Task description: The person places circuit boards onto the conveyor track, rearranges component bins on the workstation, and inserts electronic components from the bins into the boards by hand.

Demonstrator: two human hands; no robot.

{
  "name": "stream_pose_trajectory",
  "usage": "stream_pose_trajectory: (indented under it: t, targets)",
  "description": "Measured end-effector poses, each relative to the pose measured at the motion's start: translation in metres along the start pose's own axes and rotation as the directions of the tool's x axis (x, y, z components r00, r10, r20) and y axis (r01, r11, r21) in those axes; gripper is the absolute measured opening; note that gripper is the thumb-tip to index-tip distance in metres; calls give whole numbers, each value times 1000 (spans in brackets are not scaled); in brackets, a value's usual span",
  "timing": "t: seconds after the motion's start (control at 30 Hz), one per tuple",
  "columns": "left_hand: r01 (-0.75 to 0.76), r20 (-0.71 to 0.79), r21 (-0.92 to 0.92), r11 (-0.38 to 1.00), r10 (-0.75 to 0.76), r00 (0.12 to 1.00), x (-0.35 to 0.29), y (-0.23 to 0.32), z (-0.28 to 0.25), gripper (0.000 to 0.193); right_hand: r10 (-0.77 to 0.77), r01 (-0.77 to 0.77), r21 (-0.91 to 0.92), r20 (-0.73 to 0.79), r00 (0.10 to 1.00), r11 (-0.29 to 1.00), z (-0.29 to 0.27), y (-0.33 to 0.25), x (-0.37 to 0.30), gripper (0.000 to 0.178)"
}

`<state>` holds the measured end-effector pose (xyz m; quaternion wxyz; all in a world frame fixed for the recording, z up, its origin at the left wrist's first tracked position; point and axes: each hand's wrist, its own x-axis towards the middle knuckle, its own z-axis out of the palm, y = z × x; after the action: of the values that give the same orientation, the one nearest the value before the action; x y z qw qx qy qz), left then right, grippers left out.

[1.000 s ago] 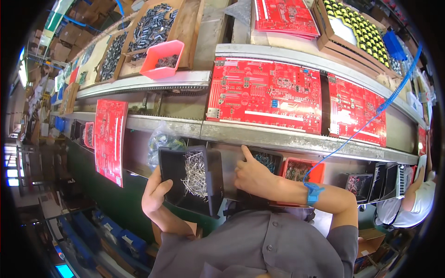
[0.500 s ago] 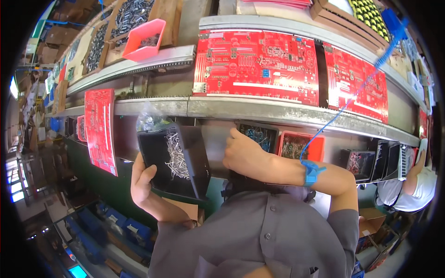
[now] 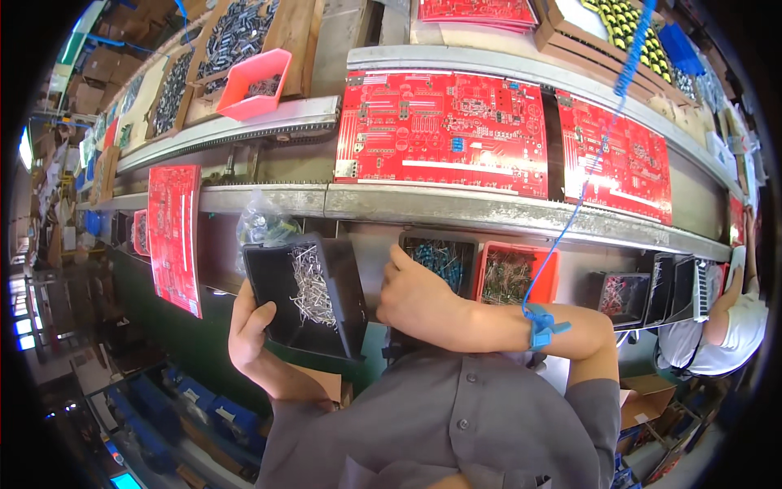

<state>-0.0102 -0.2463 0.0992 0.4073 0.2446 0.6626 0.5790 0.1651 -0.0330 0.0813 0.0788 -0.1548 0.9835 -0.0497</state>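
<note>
My left hand (image 3: 251,326) grips the near left side of a black plastic bin (image 3: 346,281), thumb over its edge. The bin is tilted, and loose silvery leaded parts (image 3: 312,285) lie heaped inside. To the right of it, my right hand (image 3: 419,300) is closed, its fingers curled and pointing toward that bin. Whatever its fingertips may pinch is too small or hidden to make out. Behind this hand stands a black bin of blue leaded parts (image 3: 440,262). On my right wrist sits a blue strap (image 3: 541,328) with a coiled cord.
Red circuit boards (image 3: 444,134) lie on the metal rails (image 3: 489,205) ahead; another board (image 3: 173,240) leans at left. A red bin (image 3: 547,273) and more black bins stand along the right. A clear plastic bag (image 3: 265,224) lies behind my bin. Another person (image 3: 725,334) works far right.
The whole view has shifted slightly, so the boards and rails sit lower. My right hand has drawn a little nearer to me; my left keeps its hold on the bin.
</note>
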Motion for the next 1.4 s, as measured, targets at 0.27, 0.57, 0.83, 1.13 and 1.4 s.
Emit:
stream_pose_trajectory:
  t: [0.27,0.57,0.83,1.13,1.4]
  targets:
    - [-16,-21,-13,1000,15,1000,1,-1,3,60,8,27,215,-161,987,976,-41,25,-25,7]
    - [26,177,153,988,-53,983,25,-12,32,53,130,-137,35,155,979,990,-80,48,-119,8]
    - [-66,319,376,924,-62,946,61,-31,75,51,301,-300,-36,173,938,953,-27,46,-204,8]
    - [6,331,470,883,-182,926,71,-34,86,46,274,-256,-108,214,938,961,-1,50,-201,6]
    - [-54,295,595,802,-156,943,71,-45,82,43,227,-206,-126,182,957,970,-4,49,-188,6]
